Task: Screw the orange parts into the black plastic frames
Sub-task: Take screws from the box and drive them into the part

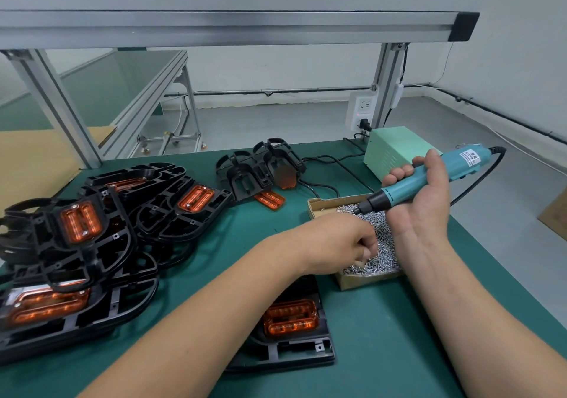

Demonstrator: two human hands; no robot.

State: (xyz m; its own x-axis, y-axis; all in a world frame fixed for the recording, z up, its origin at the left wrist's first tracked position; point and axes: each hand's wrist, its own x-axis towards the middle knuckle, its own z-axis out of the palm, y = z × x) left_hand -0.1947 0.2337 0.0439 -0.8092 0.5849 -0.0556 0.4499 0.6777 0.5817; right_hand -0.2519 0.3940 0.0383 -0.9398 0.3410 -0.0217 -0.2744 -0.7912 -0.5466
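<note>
A black plastic frame (294, 351) lies near the front edge under my left forearm, with an orange part (291, 318) seated in it. My left hand (343, 244) reaches into a cardboard box of small silver screws (379, 244), fingers curled down among them; whether it pinches a screw is hidden. My right hand (420, 195) grips a teal electric screwdriver (429, 176), held level above the box with its black tip pointing left.
A heap of black frames with orange parts (92, 229) fills the left of the green table. More frames (260, 167) and a loose orange part (270, 199) lie at the back. A green power box (395, 149) and cables sit back right. An aluminium shelf frame (389, 84) rises behind.
</note>
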